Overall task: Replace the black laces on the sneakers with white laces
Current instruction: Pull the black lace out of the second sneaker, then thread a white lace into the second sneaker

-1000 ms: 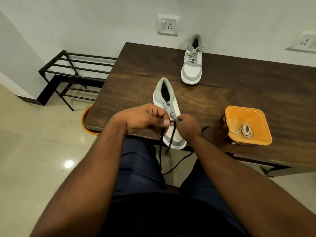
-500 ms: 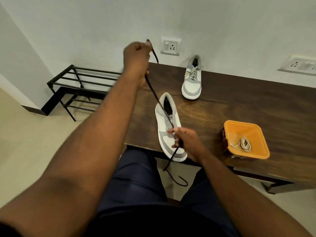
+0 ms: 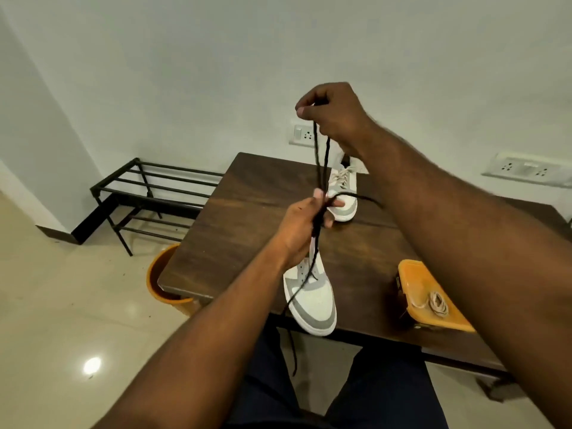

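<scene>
A black lace [image 3: 320,164] hangs doubled in the air between my two hands, above the table. My right hand [image 3: 332,111] pinches its top, raised in front of the wall. My left hand [image 3: 305,226] grips the strands lower down, and the loose ends dangle past the table's front edge. Below my left hand a grey and white sneaker [image 3: 312,297] lies on the dark wooden table [image 3: 247,218], toe towards me. A second sneaker [image 3: 345,193] with white laces stands farther back. A coiled white lace [image 3: 435,303] lies in an orange tray [image 3: 411,274] at the right.
A black metal shoe rack [image 3: 148,193] stands on the floor to the left of the table. An orange bucket [image 3: 158,274] sits under the table's left corner. Wall sockets [image 3: 301,136] are behind the table. My legs are under the front edge.
My left hand came down from high on the left and now grips the lace above the near sneaker. My right hand left the sneaker and rose, lifting the lace's top.
</scene>
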Motion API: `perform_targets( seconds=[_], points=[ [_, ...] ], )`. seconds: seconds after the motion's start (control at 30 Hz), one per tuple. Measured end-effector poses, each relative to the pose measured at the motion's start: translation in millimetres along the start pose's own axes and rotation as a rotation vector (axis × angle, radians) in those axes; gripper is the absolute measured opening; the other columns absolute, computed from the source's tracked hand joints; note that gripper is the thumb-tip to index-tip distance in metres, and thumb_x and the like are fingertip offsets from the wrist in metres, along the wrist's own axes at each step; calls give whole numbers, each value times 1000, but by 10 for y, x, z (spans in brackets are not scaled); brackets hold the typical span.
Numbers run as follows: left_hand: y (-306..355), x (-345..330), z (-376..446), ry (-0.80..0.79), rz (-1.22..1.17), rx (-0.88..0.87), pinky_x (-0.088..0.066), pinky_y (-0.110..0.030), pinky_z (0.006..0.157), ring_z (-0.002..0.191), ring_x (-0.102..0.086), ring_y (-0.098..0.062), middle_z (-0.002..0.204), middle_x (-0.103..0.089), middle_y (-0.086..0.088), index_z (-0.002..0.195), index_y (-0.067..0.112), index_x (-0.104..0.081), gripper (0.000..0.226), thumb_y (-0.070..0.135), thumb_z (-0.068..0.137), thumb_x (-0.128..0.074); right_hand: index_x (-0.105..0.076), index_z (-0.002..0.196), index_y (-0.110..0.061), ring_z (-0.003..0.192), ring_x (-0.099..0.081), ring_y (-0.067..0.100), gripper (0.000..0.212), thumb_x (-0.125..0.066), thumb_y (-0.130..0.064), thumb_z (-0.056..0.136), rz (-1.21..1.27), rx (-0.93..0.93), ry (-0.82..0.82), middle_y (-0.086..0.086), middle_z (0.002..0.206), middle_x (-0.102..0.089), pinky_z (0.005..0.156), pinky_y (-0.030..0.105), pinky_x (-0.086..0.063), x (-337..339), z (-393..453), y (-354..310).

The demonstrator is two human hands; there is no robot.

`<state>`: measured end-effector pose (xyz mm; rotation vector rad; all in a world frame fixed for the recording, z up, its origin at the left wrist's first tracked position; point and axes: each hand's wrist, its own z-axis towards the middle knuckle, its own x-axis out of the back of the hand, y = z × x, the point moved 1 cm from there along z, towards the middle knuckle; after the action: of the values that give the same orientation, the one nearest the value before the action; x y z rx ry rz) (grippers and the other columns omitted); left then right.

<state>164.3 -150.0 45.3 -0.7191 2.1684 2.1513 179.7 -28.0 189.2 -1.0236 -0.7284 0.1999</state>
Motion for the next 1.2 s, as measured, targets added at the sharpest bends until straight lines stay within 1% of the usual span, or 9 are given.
perform_targets(
  seconds=[0.23, 0.33, 0.43, 0.57, 0.73, 0.8, 0.93, 1.07, 1.2],
  points=[
    [468, 330, 155, 324, 425, -228, -32, -28, 54, 50, -38, -10, 54, -43, 4, 62, 17, -51, 44, 33, 103, -45, -69, 93, -11, 64, -49, 15, 26, -51, 6, 86, -148, -194, 34, 5, 74, -58, 50, 22, -35, 378, 119, 182],
    [880, 447, 257, 384, 509, -383, -33, -26, 52, 53, -45, -9, 64, -54, 2, 53, 11, -48, 44, 22, 94, -57, -64, 119, -14, 93, -56, 17, 38, -46, 5, 92, -186, -276, -69, 4, 108, -60, 71, 25, -40, 209, -7, 298],
    [1295, 464, 306, 466, 339, -423, -47, -26, 75, 81, -63, -13, 95, -73, -5, 74, 12, -73, 20, 17, 87, -58, -51, 133, -30, 118, -53, 11, 34, -46, -19, 101, 348, -262, -144, -6, 126, -60, 85, 29, -39, -234, -185, 190],
    [1738, 617, 384, 561, 177, -464, -47, -25, 65, 63, -64, -27, 52, -57, 0, 51, 12, -54, 36, 15, 87, -52, -51, 134, -28, 84, -67, 11, 39, -36, -44, 102, 805, -451, -413, -6, 95, -73, 67, 27, -41, -986, -605, 212],
    [2177, 1318, 400, 790, 129, -414, -40, -25, 43, 47, -36, -18, 65, -41, -9, 68, 12, -44, 31, 23, 97, -49, -68, 107, -19, 81, -60, 11, 19, -53, -26, 98, 557, -460, -628, 0, 90, -67, 78, 32, -41, -1504, -1088, 436],
    [2304, 1649, 323, 830, 113, -404, -35, -23, 42, 46, -34, -18, 61, -39, -6, 67, 15, -41, 35, 28, 99, -48, -69, 93, -14, 82, -57, 12, 19, -58, -30, 96, 66, -411, -705, 4, 91, -65, 76, 30, -42, -1580, -953, 607],
    [2285, 2202, 186, 771, 163, -284, -35, -23, 48, 43, -40, -15, 53, -47, 1, 65, 16, -43, 39, 35, 100, -49, -64, 115, -16, 112, -58, 27, 30, -57, -33, 91, -1061, -129, -678, 6, 123, -61, 91, 37, -48, -1762, -386, 545],
    [1998, 2588, 178, 608, 574, -80, -37, -29, 80, 80, -51, -16, 85, -60, 0, 72, 17, -56, 41, 43, 102, -44, -71, 102, -3, 73, -69, 19, 22, -61, -3, 83, -701, -77, -666, 7, 91, -71, 67, 29, -55, -2100, 316, 0],
    [1785, 2979, 224, 538, 782, 8, -36, -25, 64, 80, -50, -16, 84, -57, -2, 73, 16, -54, 44, 42, 104, -37, -67, 88, 10, 47, -61, 18, 6, -66, 8, 83, -216, -175, -576, 19, 69, -65, 49, 27, -56, -2479, 763, -476]
  ],
)
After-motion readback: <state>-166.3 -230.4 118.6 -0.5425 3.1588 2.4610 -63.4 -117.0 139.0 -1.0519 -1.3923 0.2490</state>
